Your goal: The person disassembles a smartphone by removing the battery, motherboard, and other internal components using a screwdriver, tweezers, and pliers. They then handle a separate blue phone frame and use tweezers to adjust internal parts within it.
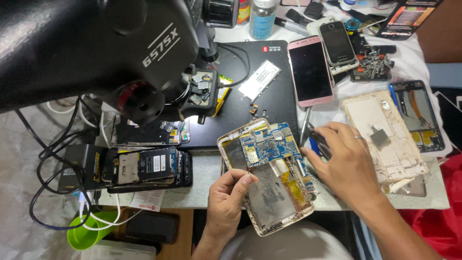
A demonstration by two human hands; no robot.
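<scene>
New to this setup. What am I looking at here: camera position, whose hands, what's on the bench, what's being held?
There is one picture, from a camera worn on the person's head, looking down at a cluttered bench. No robot: both hands are bare. The left hand grips the lower edge of an opened phone with its back off, showing a blue circuit board. The right hand holds a thin dark tool beside that board. The big black shape at top left is a microscope. Also there: a pink phone, a stack of opened phones, a white back cover and a black mat.
</scene>
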